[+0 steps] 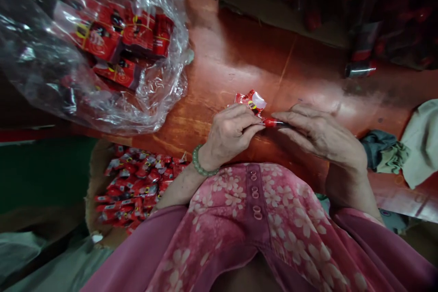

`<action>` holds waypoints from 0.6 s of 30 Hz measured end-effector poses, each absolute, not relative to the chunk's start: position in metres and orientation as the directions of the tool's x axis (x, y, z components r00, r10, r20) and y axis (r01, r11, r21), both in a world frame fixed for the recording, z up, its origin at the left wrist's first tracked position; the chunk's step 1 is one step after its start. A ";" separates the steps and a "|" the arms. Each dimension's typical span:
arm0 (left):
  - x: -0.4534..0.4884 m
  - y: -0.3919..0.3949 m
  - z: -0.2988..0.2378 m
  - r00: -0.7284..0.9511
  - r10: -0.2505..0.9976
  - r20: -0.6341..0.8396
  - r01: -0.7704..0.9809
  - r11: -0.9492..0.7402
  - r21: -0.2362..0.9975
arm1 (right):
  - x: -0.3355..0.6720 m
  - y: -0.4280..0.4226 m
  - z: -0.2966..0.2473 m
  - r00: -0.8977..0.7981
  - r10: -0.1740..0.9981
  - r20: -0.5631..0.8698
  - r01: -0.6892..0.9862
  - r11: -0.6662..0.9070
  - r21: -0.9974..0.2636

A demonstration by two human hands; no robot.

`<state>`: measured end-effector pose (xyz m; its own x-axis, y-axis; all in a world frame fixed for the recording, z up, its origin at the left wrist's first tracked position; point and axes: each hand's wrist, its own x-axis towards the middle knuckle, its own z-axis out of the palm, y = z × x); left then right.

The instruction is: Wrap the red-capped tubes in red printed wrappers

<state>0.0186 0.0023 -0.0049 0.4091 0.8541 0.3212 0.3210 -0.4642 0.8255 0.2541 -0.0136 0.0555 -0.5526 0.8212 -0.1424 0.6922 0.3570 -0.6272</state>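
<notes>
Between my two hands is a small slim item with a red part (270, 122) and a dark glossy part; its exact kind is unclear. My left hand (231, 130), with a green bead bracelet (198, 160) at the wrist, pinches its red end between thumb and fingers. From the other side, my right hand (313, 130) has the dark end between thumb and fingertips. Just beyond my left fingers, a red printed plastic wrapper (255, 100) with a yellow spot lies on the reddish table (236, 59). My left fingers cover part of it.
A clear plastic bag (160, 100) at upper left holds bundled red wrappers (102, 39). Below it, a cardboard box (91, 191) is filled with red-wrapped pieces (143, 187). At upper right stands a dark box with red items; a small cylinder (361, 69) lies beside it. Cloths (424, 141) lie right.
</notes>
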 end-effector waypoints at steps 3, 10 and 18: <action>0.019 0.001 -0.006 0.443 0.833 0.333 0.346 -0.501 0.793 | 0.254 -0.012 0.057 -0.567 0.803 -0.184 0.698 0.350 -0.625; 0.015 0.006 -0.008 0.527 0.815 0.241 0.303 -0.445 0.843 | 0.256 -0.005 0.061 -0.603 0.765 -0.226 0.680 0.344 -0.648; 0.013 0.005 -0.012 0.598 0.778 0.193 0.310 -0.446 0.840 | 0.246 0.002 0.063 -0.649 0.719 -0.246 0.670 0.388 -0.633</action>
<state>0.0133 0.0054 -0.0124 0.5977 0.7782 0.1929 0.3098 -0.4461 0.8397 0.2456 0.0016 0.0630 -0.6495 0.7193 -0.2464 0.6697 0.3876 -0.6334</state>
